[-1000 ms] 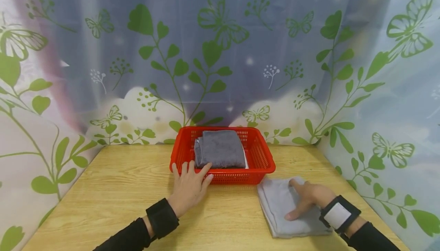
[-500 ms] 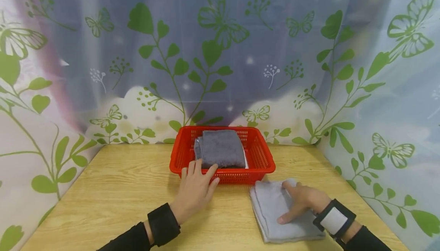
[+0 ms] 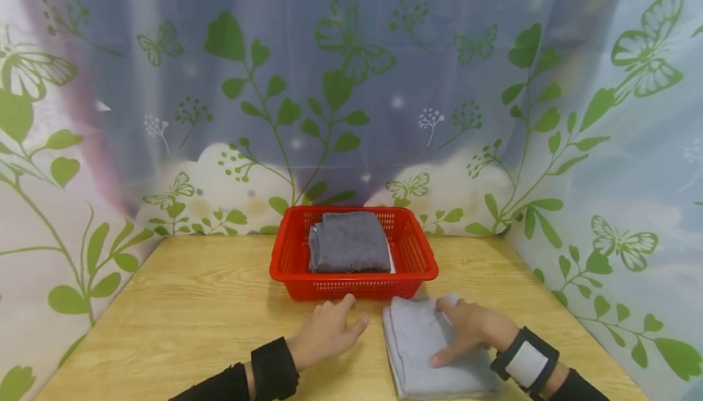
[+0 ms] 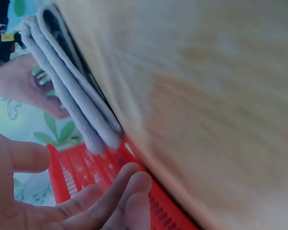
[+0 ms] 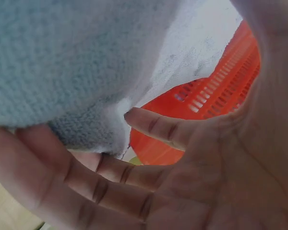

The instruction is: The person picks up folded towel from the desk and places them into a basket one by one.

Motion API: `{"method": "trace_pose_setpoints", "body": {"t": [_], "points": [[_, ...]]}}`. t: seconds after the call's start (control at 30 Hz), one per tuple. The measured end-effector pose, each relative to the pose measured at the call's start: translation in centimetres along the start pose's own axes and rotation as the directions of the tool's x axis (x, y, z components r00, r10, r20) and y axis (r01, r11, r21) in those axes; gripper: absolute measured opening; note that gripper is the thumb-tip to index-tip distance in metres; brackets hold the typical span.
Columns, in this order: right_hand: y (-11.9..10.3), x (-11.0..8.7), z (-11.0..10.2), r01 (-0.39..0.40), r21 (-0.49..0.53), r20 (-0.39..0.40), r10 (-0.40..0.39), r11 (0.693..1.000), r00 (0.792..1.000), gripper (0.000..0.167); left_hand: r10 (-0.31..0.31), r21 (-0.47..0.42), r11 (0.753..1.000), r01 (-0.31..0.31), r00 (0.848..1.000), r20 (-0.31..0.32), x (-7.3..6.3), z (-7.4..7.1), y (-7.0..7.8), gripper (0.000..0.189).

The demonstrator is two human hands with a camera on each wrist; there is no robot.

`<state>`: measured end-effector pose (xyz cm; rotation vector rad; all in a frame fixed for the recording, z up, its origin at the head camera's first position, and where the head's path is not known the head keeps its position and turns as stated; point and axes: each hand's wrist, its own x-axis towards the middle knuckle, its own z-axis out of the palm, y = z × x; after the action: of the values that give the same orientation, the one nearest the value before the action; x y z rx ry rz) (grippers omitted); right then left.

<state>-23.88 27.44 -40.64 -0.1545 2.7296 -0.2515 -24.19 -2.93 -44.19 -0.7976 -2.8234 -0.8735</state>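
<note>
A folded light grey towel (image 3: 420, 343) lies on the table in front of the basket's right part. My right hand (image 3: 478, 328) holds it from the right, thumb spread over its top; in the right wrist view some of the fingertips (image 5: 139, 115) meet the cloth and others are hidden behind it. My left hand (image 3: 329, 331) hovers left of the towel with loosely bent fingers and nothing in them. The red plastic basket (image 3: 351, 288) behind the hands contains a folded dark grey towel (image 3: 354, 242), with a bit of white cloth showing under its edge.
The wood-grain table (image 3: 203, 285) reaches back to a patterned curtain (image 3: 351, 114) with green leaves and butterflies. Similar cloth hangs along the left and right sides.
The right hand has slid the light grey towel left and toward the person. The left hand has drawn back from the basket's front rim and moved right, toward the towel.
</note>
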Motion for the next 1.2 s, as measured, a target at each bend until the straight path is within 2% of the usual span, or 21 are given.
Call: {"method": "trace_pose_setpoints", "body": {"t": [0.23, 0.37, 0.47, 0.63, 0.83, 0.9, 0.97, 1.0, 1.07, 1.2], "points": [[-1.3, -0.2, 0.4, 0.078, -0.028, -0.009, -0.079, 0.997, 0.997, 0.115, -0.087, -0.154, 0.982, 0.105, 0.989, 0.121, -0.2, 0.6, 1.4, 0.042], [-2.1, 0.0, 0.5, 0.144, -0.035, -0.011, -0.145, 0.989, 0.989, 0.107, -0.113, -0.203, 0.969, 0.141, 0.983, 0.142, -0.1, 0.4, 2.0, 0.043], [-2.7, 0.1, 0.8, 0.211, -0.005, -0.036, -0.211, 0.977, 0.977, 0.094, -0.144, -0.243, 0.953, 0.18, 0.977, 0.16, 0.0, 0.4, 2.2, 0.046], [-3.3, 0.3, 1.6, 0.324, 0.085, -0.123, -0.313, 0.942, 0.942, 0.071, -0.225, -0.363, 0.887, 0.286, 0.953, 0.201, -0.1, 0.4, 2.3, 0.05], [-3.5, 0.6, 2.1, 0.417, 0.142, -0.228, -0.38, 0.898, 0.896, 0.044, -0.284, -0.519, 0.77, 0.37, 0.928, 0.24, -0.1, 0.4, 2.2, 0.051], [-3.5, 0.6, 2.2, 0.432, 0.164, -0.255, -0.385, 0.887, 0.887, 0.037, -0.304, -0.561, 0.73, 0.391, 0.92, 0.246, -0.1, 0.6, 2.2, 0.05], [-3.5, 0.7, 2.3, 0.433, 0.193, -0.283, -0.373, 0.88, 0.884, 0.035, -0.321, -0.588, 0.701, 0.404, 0.915, 0.245, 0.0, 0.7, 2.2, 0.049], [-3.5, 0.7, 2.3, 0.435, 0.206, -0.303, -0.365, 0.877, 0.88, 0.038, -0.327, -0.594, 0.695, 0.404, 0.914, 0.24, 0.0, 0.7, 2.3, 0.049], [-3.7, 0.8, 2.3, 0.409, 0.244, -0.337, -0.319, 0.879, 0.886, 0.044, -0.329, -0.603, 0.692, 0.396, 0.917, 0.225, -0.1, 0.8, 2.3, 0.048], [-3.7, 1.2, 2.7, 0.306, 0.372, -0.38, -0.156, 0.876, 0.912, 0.06, -0.334, -0.603, 0.705, 0.373, 0.925, 0.182, -0.2, 0.9, 2.3, 0.05]]}}
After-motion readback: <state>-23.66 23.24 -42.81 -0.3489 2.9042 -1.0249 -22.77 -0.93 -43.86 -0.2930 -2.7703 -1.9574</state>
